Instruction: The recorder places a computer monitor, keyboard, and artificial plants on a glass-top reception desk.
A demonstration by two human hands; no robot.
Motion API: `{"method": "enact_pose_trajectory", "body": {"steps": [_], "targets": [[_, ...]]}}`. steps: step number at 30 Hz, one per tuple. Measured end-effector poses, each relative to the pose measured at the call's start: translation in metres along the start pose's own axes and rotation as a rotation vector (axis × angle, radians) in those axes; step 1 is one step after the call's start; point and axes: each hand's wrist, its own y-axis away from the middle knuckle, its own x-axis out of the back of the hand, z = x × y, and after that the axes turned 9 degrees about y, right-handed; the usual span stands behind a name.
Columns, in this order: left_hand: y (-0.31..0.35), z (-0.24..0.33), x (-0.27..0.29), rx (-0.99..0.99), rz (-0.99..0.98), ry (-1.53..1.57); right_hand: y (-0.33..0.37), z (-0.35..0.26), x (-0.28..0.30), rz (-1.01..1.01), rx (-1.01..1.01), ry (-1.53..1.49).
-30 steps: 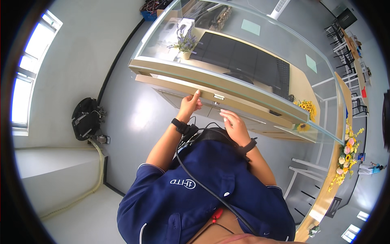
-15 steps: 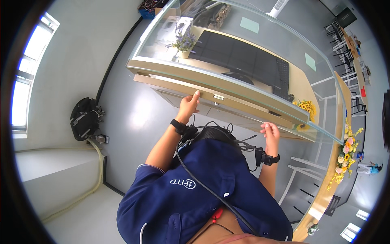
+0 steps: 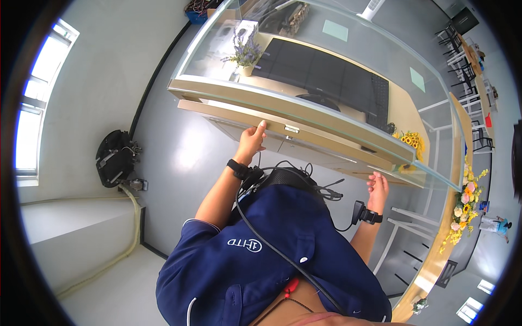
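Note:
A glass-topped display counter stands in front of me, with a long tan drawer [image 3: 228, 115] pulled out a little below its top frame. My left hand [image 3: 252, 140] is closed on the drawer's front edge, thumb on top and fingers bent against the front. Just right of that thumb, a small metal lock [image 3: 292, 129] is set in the drawer front. Off the drawer's right end, my right hand [image 3: 378, 189] hangs in the air, fingers loosely bent and a little apart. Nothing shows in it.
Behind the glass are a dark monitor [image 3: 321, 76], a keyboard [image 3: 379, 100], a potted lavender plant [image 3: 246, 54] and sunflowers [image 3: 410, 142]. A wooden counter with a flower garland [image 3: 465, 201] runs along the right. At left stands a black wheeled object [image 3: 115, 158]. Cables hang before my waist.
My right hand has moved right and slightly toward me, away from the drawer's front. My left hand stays on the drawer edge, which looks nearly unmoved.

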Motion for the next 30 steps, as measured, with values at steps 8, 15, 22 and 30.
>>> {"method": "enact_pose_trajectory", "body": {"steps": [8,15,22,30], "targets": [[0.006,0.0,0.0,-0.002,0.005,-0.015,0.001,0.009,0.001,-0.049,-0.071,-0.066],[0.011,-0.001,0.001,0.011,-0.025,-0.07,0.005,0.01,-0.002,-0.051,-0.092,-0.074],[0.011,-0.008,0.01,0.019,-0.034,-0.056,0.007,0.01,-0.006,-0.05,-0.12,-0.053],[0.016,-0.016,0.013,-0.02,0.003,-0.086,0.007,0.012,-0.004,-0.048,-0.125,-0.041]]}}
